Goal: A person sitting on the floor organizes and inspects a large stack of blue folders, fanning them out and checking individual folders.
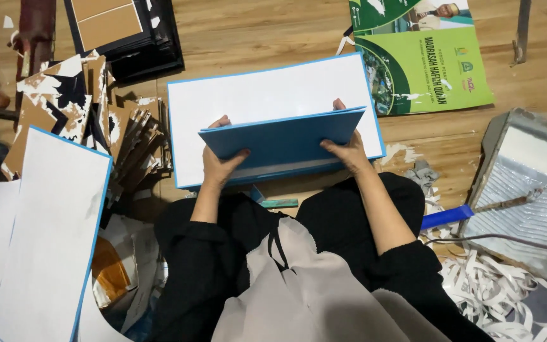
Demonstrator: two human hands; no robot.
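Seen from above, over black-sleeved arms and a grey apron. Left hand (220, 161) clamped on the left edge of a blue folded board (280, 139), thumb lying across its blue face, fingers tucked behind. Right hand (348, 149) gripping the right edge likewise, one fingertip showing above the top edge. Blue folded board held at frame centre, tilted up toward the camera, just over a large white sheet with blue border (267, 95) lying flat on the wooden floor (254, 28).

At 9 o'clock of the hands, a heap of torn brown card scraps (90, 114); at 8 o'clock, another long white sheet (52, 234) (also blue-edged). At 1 o'clock, a green printed poster (425, 69). At 3 to 4 o'clock, a grey paint tray (527, 190) with a roller handle across it, and white paper strips (495, 291) piled below. At 11 o'clock, a stack of dark frames (128, 31).
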